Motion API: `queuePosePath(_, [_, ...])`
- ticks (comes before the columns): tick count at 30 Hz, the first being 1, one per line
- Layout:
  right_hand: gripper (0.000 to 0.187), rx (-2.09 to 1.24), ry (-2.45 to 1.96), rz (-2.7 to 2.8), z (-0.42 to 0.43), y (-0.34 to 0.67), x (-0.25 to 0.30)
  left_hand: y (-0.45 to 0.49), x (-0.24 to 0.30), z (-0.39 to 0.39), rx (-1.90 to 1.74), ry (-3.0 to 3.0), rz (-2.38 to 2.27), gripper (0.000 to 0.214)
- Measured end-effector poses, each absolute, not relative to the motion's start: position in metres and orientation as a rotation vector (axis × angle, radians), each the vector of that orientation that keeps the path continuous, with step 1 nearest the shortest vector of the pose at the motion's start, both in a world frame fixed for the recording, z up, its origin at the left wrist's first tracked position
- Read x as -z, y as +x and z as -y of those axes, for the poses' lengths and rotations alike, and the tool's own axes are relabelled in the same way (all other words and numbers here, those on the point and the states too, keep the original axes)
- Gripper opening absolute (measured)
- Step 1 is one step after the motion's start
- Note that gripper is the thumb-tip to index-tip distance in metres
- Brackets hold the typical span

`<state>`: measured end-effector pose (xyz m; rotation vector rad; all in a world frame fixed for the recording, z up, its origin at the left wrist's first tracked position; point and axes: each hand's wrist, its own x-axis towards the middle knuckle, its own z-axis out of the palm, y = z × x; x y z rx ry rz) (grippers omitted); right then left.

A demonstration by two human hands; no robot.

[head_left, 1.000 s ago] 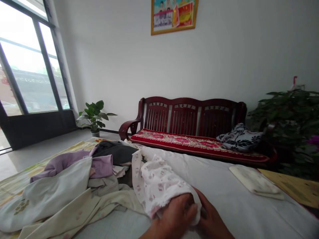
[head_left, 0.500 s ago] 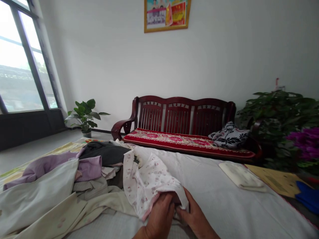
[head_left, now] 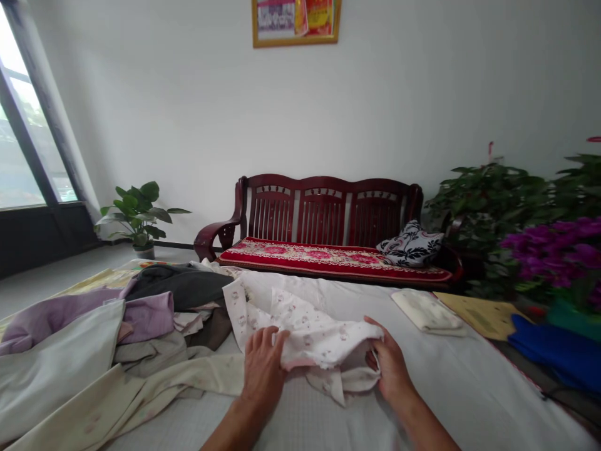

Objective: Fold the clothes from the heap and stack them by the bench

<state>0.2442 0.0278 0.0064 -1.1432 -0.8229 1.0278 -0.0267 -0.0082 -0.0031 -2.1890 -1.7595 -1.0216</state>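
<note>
A white garment (head_left: 310, 335) with small printed figures and a pink edge is stretched between my hands, low over the white sheet. My left hand (head_left: 265, 366) grips its near left side, fingers curled over the cloth. At the garment's right end, my right hand (head_left: 387, 360) pinches an edge, with some fingers inside the fold. Part of the cloth hangs below between the hands. Its left end lies against a heap of clothes, among them a lilac garment (head_left: 150, 317), a dark grey one (head_left: 183, 289) and a cream one (head_left: 154, 398).
A folded cream cloth (head_left: 428, 311) lies on the sheet (head_left: 460, 376) at the right, beside a tan board (head_left: 483, 313) and a blue cloth (head_left: 549, 351). Behind stands a wooden sofa (head_left: 322, 213) with a patterned cushion (head_left: 413, 244). Plants (head_left: 493, 207) flank it.
My hands have moved apart, the left one leftward and the right one to the right and up. The garment is now spread between them instead of bunched. The view has turned slightly right.
</note>
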Motion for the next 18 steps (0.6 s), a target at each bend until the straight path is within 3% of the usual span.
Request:
queuePosePath(4, [0.059,-0.452,-1.39,1.115,-0.032,0.269,-0.007,-0.041,0.001,-0.002,1.069,-2.317,1.86,0.028])
queuePosePath(8, [0.048,-0.089,-1.567,1.279,-0.032,0.289,-0.014,-0.05,-0.004,-0.013,1.542,-2.12,2.102,0.023])
queuePosePath(13, [0.034,-0.223,-1.405,1.335,-0.019,0.292,-0.05,-0.062,-0.046,-0.017,2.123,-1.726,1.95,0.031])
queuePosePath(18, [0.035,-0.492,-1.173,1.249,0.007,0.299,-0.112,-0.078,-0.132,0.001,2.085,-1.607,1.589,0.027])
